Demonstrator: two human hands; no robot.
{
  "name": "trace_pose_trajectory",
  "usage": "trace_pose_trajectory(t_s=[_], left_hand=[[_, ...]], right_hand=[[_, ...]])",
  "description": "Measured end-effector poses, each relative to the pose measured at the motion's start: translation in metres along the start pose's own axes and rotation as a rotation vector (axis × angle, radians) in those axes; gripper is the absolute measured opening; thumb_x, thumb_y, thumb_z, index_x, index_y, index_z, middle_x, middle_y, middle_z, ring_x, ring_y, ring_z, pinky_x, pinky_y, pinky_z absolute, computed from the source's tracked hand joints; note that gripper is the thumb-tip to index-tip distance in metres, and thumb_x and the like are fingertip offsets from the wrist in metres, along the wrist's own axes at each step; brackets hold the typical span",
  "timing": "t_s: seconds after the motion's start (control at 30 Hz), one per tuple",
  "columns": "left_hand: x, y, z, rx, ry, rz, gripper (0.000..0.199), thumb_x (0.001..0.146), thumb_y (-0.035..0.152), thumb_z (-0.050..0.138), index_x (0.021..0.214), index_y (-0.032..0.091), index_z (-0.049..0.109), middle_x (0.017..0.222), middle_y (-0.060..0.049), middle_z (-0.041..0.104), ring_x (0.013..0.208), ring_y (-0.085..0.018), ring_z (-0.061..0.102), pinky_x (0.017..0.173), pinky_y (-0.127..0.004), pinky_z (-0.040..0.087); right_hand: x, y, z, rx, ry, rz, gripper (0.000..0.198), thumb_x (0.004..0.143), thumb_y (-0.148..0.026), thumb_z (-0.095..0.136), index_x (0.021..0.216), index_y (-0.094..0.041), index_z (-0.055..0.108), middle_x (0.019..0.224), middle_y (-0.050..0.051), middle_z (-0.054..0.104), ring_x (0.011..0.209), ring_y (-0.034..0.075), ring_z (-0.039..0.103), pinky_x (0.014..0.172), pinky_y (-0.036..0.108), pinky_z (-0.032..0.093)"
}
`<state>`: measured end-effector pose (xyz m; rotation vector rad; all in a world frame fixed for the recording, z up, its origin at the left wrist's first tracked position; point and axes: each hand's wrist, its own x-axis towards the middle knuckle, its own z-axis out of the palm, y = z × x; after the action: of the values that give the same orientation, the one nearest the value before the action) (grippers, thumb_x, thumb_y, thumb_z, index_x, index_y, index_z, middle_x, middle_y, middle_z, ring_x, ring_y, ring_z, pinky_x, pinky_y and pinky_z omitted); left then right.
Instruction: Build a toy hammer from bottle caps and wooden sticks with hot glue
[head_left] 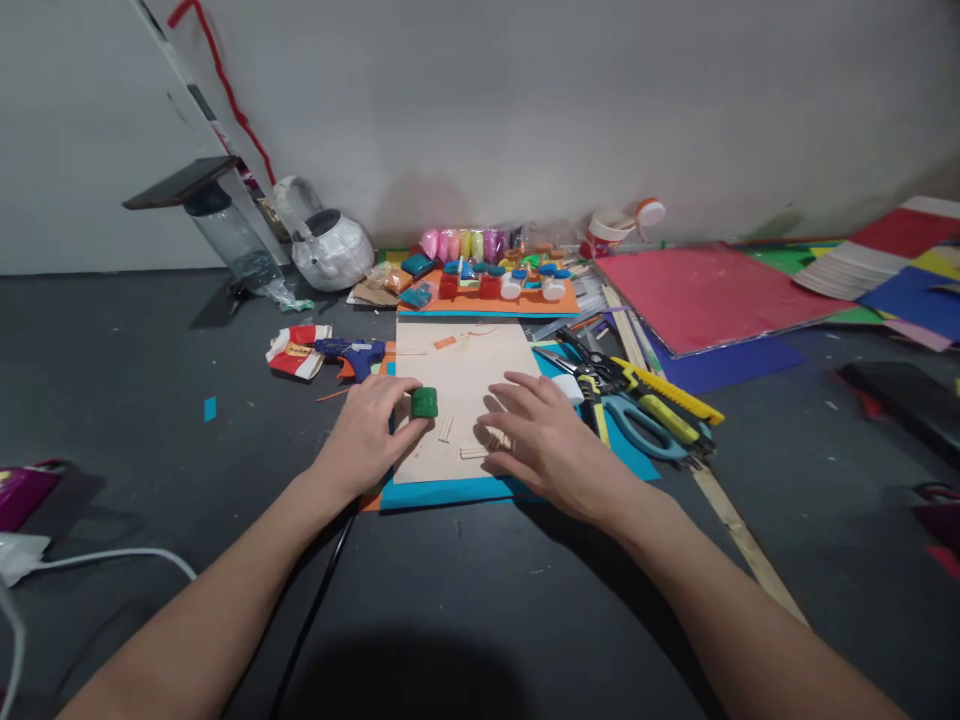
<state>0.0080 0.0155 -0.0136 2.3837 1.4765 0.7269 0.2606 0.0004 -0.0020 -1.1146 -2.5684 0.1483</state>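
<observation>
The left hand (366, 425) grips a green cylinder (424, 402) between thumb and fingers, at the left part of a cream sheet (472, 360) on the worktop (465, 590). The right hand (551, 440) has its fingers apart over short sticks (472, 453); contact cannot be told. A glue gun (358, 354) lies beyond the left hand.

Green cap-like piece (424, 403) between left fingers (409, 436)

Both forearms (255, 570) extend forward and converge. Left hand (367, 425): thumb opposed to fingers, pinching. Right hand (546, 440): fingers spread, palm downward.
</observation>
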Motion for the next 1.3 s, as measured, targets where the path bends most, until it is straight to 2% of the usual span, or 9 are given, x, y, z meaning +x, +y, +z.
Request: trace_pose_trajectory(t_s=[0.1,0.27,0.53,0.67,0.73,0.83,1.07,1.2,1.3], left_hand=[[-0.001,0.003,-0.001,0.009,-0.006,0.003,0.026,0.089,0.029,0.060,0.113,0.019,0.057,0.107,-0.007,0.065,0.101,-0.024,0.054,0.089,-0.041,0.042],[-0.003,0.011,-0.002,0.033,0.002,0.052,0.025,0.091,0.032,0.059,0.112,0.018,0.058,0.111,-0.010,0.066,0.106,-0.026,0.055,0.090,-0.042,0.040],[-0.004,0.021,-0.005,0.102,-0.035,0.150,0.021,0.091,0.029,0.059,0.108,0.018,0.060,0.110,-0.009,0.068,0.108,-0.027,0.057,0.087,-0.041,0.038],[-0.005,0.023,-0.004,0.130,-0.026,0.183,0.020,0.092,0.030,0.058,0.108,0.017,0.060,0.110,-0.009,0.069,0.109,-0.027,0.057,0.088,-0.041,0.036],[-0.005,0.025,-0.003,0.139,-0.025,0.207,0.020,0.093,0.031,0.058,0.107,0.018,0.059,0.109,-0.009,0.069,0.109,-0.027,0.057,0.088,-0.041,0.036],[-0.006,0.027,-0.002,0.137,-0.036,0.215,0.020,0.093,0.032,0.059,0.107,0.018,0.059,0.107,-0.008,0.070,0.109,-0.026,0.057,0.088,-0.041,0.036],[-0.007,0.028,0.000,0.117,-0.049,0.196,0.022,0.092,0.031,0.060,0.109,0.018,0.059,0.108,-0.008,0.070,0.110,-0.027,0.057,0.088,-0.041,0.036],[-0.007,0.028,0.000,0.101,-0.056,0.196,0.021,0.092,0.030,0.061,0.110,0.019,0.059,0.108,-0.008,0.070,0.110,-0.027,0.056,0.088,-0.041,0.036],[-0.007,0.028,0.000,0.094,-0.056,0.188,0.020,0.093,0.031,0.059,0.109,0.019,0.059,0.107,-0.008,0.070,0.108,-0.026,0.057,0.088,-0.041,0.037]], right_hand=[[0.005,-0.009,0.007,0.007,-0.004,-0.018,0.007,0.090,-0.023,0.063,0.093,-0.018,0.068,0.125,0.012,0.059,0.133,0.033,0.040,0.109,0.057,0.035],[0.009,-0.017,0.014,-0.068,0.045,0.037,0.011,0.090,-0.021,0.058,0.095,-0.013,0.066,0.120,0.015,0.062,0.132,0.035,0.042,0.111,0.060,0.031],[-0.001,0.010,0.006,-0.121,0.102,0.044,0.018,0.092,-0.017,0.054,0.106,-0.014,0.066,0.124,0.016,0.061,0.129,0.035,0.045,0.107,0.057,0.036],[-0.003,0.014,0.001,-0.104,0.037,0.039,0.015,0.088,-0.027,0.065,0.098,-0.015,0.067,0.116,0.015,0.062,0.122,0.034,0.049,0.103,0.052,0.040],[-0.001,0.011,0.004,-0.080,0.045,0.013,0.010,0.090,-0.024,0.062,0.093,-0.017,0.068,0.112,0.013,0.062,0.121,0.031,0.049,0.103,0.050,0.040],[0.005,0.007,0.014,-0.063,0.081,-0.022,0.018,0.095,-0.018,0.053,0.089,-0.017,0.069,0.113,0.013,0.062,0.121,0.030,0.049,0.101,0.049,0.040],[0.009,0.013,0.013,-0.145,0.170,0.047,0.022,0.095,-0.022,0.052,0.108,-0.015,0.068,0.122,0.017,0.061,0.115,0.030,0.053,0.101,0.051,0.042],[0.004,0.012,0.006,-0.095,0.086,0.065,0.014,0.090,-0.028,0.062,0.090,-0.016,0.069,0.111,0.014,0.065,0.117,0.033,0.052,0.100,0.051,0.043],[0.004,0.009,0.008,-0.065,0.092,0.038,0.012,0.090,-0.018,0.058,0.085,-0.017,0.069,0.108,0.013,0.066,0.117,0.032,0.052,0.100,0.051,0.044]])
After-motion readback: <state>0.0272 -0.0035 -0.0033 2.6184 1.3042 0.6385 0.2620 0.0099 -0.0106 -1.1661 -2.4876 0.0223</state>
